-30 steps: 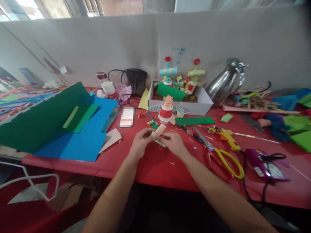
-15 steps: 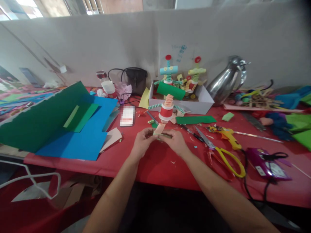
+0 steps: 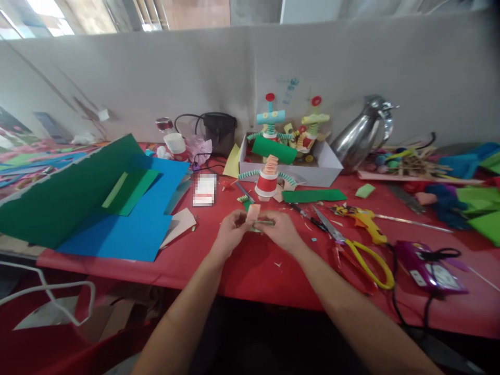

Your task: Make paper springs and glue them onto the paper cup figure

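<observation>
Between my two hands, low over the red table, are joined paper strips (image 3: 253,212), one peach and one pale green. My left hand (image 3: 231,229) pinches them from the left, its fingertips partly hidden. My right hand (image 3: 282,229) is closed on the green part at the right. Just beyond my hands stands an upturned red and white paper cup (image 3: 267,185) with a folded peach paper spring (image 3: 271,164) on top and green-and-white folded paper arms at its sides. A dark green paper strip (image 3: 314,196) lies to the right of the cup.
Scissors with yellow handles (image 3: 369,263) and a yellow glue gun (image 3: 369,224) with its cord lie right of my arms. Blue card (image 3: 117,242) and green card cover the left. Behind, a white box (image 3: 300,174) holds paper figures; a steel jug (image 3: 363,133) stands beside it.
Both hands stay at nearly the same spot. The peach strip has swung from leaning right to nearly upright, and the green strip now sticks out more to the right. The view has tilted slightly.
</observation>
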`<state>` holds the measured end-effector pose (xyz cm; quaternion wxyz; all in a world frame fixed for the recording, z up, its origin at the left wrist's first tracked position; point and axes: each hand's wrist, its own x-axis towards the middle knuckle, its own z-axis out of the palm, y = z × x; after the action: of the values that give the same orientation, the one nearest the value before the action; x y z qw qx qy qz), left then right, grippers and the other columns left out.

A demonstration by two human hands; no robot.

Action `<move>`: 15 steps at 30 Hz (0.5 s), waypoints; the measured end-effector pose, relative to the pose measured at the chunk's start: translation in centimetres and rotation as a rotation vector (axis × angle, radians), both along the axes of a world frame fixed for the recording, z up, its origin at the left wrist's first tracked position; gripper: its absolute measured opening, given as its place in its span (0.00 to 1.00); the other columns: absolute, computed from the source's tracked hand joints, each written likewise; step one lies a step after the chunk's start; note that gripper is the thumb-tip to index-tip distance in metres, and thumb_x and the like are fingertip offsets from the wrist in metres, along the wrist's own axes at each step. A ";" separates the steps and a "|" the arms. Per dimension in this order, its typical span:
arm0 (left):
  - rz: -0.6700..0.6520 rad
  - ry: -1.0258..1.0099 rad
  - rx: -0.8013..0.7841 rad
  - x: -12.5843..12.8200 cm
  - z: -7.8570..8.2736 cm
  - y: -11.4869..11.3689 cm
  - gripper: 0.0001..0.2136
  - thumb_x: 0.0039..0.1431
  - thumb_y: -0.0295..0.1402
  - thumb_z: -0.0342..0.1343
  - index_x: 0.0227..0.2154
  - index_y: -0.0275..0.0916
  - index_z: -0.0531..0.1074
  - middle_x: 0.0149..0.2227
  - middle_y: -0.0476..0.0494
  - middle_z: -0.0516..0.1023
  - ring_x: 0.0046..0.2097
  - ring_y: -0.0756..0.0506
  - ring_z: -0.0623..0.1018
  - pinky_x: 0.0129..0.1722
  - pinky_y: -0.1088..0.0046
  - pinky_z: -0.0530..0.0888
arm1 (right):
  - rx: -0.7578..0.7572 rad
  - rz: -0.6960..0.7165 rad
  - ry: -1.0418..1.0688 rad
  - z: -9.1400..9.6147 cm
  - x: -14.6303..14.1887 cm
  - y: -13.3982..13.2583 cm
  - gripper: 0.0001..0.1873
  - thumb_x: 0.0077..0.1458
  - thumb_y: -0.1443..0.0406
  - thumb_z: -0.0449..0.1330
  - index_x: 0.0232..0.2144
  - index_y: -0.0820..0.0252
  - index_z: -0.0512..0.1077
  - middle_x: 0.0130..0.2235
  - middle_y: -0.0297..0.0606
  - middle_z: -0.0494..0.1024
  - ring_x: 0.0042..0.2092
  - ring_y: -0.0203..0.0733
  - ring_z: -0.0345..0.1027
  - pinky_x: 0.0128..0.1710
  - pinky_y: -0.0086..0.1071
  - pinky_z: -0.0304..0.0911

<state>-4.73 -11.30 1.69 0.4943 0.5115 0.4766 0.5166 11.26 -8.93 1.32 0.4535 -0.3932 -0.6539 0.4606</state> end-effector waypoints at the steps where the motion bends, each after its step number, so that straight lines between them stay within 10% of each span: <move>1: 0.012 -0.035 -0.007 0.0 0.0 0.0 0.11 0.49 0.36 0.64 0.34 0.37 0.76 0.34 0.46 0.78 0.36 0.47 0.75 0.39 0.72 0.69 | -0.014 -0.007 0.028 0.0 -0.1 -0.1 0.10 0.47 0.63 0.66 0.35 0.57 0.77 0.37 0.37 0.81 0.41 0.46 0.74 0.44 0.39 0.67; 15: 0.118 -0.391 -0.130 0.3 -0.2 0.3 0.08 0.39 0.33 0.70 0.25 0.38 0.79 0.27 0.50 0.79 0.32 0.51 0.74 0.38 0.75 0.69 | -0.033 -0.204 0.092 1.0 -1.5 -1.6 0.17 0.46 0.52 0.67 0.31 0.56 0.72 0.30 0.33 0.77 0.33 0.41 0.68 0.33 0.32 0.63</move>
<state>-4.40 -10.98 1.53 0.5781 0.3398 0.4332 0.6022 9.72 -10.49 2.31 0.5210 -0.4436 -0.5815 0.4401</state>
